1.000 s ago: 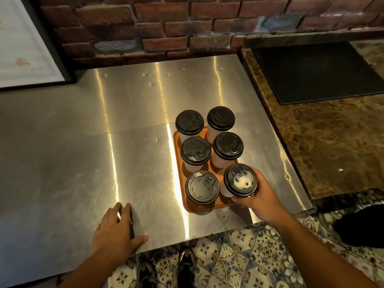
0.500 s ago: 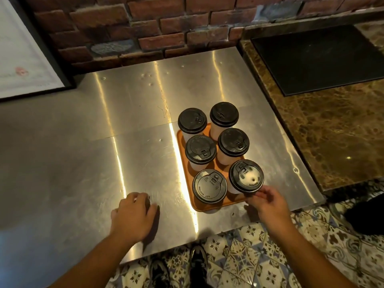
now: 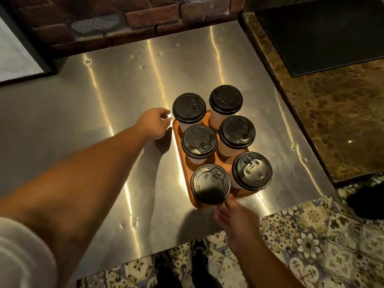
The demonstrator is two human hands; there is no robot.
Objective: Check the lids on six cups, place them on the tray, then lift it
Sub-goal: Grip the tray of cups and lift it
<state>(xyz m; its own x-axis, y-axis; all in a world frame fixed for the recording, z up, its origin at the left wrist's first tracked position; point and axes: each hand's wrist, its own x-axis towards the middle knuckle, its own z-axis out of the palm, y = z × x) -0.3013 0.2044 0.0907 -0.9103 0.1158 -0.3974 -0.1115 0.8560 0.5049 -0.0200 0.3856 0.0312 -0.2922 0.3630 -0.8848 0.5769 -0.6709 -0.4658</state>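
Head view: an orange tray (image 3: pixel 178 142) lies on the right part of a steel desk (image 3: pixel 83 125), its long side running from near to far; six white paper cups stand upright on it in two columns of three, each capped with a black lid; the far-left cup (image 3: pixel 189 108) and far-right cup (image 3: pixel 225 99) sit at the tray's far end, the middle-left cup (image 3: pixel 199 141) and middle-right cup (image 3: pixel 237 131) just behind the near pair, and the near-left cup (image 3: pixel 210 183) and near-right cup (image 3: pixel 252 171) stand closest to the desk's near edge; neighbouring lids are close together or touching. The left hand (image 3: pixel 154 123) reaches across the desk to the tray's far-left corner, beside the far-left cup; its fingers are curled, but whether its grip has the rim I cannot tell. The right hand (image 3: pixel 236 221) is at the tray's near edge, just below the near-left cup; it is blurred, its grip wide, fingers loose and holding nothing. Beyond the desk runs a brick wall (image 3: pixel 145 15); to the right is a brown marble counter (image 3: pixel 342 121) with a black mat (image 3: pixel 322 34); a black-framed picture (image 3: pixel 18 59) sits at far left; patterned floor tiles (image 3: pixel 311 246) and dark shoes (image 3: pixel 199 252) show below.
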